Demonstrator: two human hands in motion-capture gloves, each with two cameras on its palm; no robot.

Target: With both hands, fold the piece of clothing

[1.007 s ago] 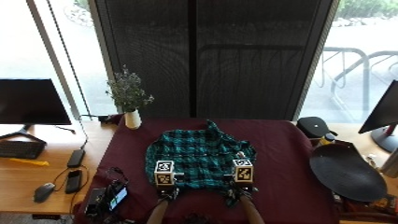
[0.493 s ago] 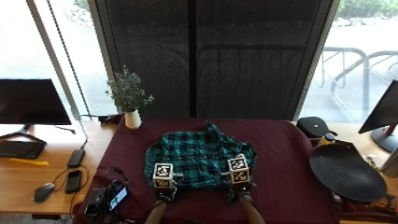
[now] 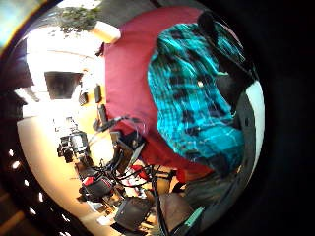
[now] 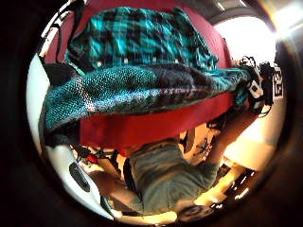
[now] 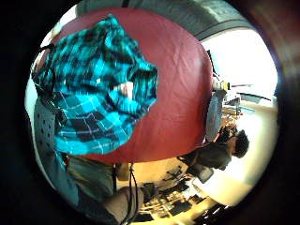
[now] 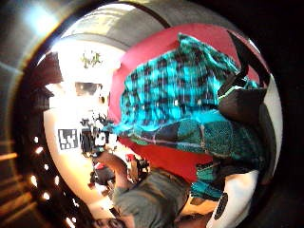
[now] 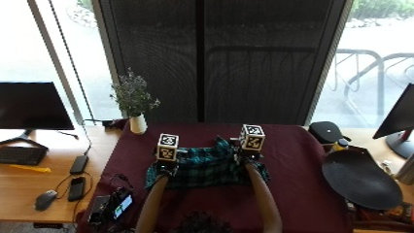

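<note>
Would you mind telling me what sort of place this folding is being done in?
Probably an office or lab workspace: a maroon-covered table stands between wooden desks, one carrying a monitor, keyboard and mouse, before tall windows.

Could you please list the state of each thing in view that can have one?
Shirt: near edge lifted off the table, carried over the rest.
Left hand: grips the shirt's edge.
Right hand: grips the shirt's edge.
Monitor: screen dark.
Plant: upright in its vase.
</note>
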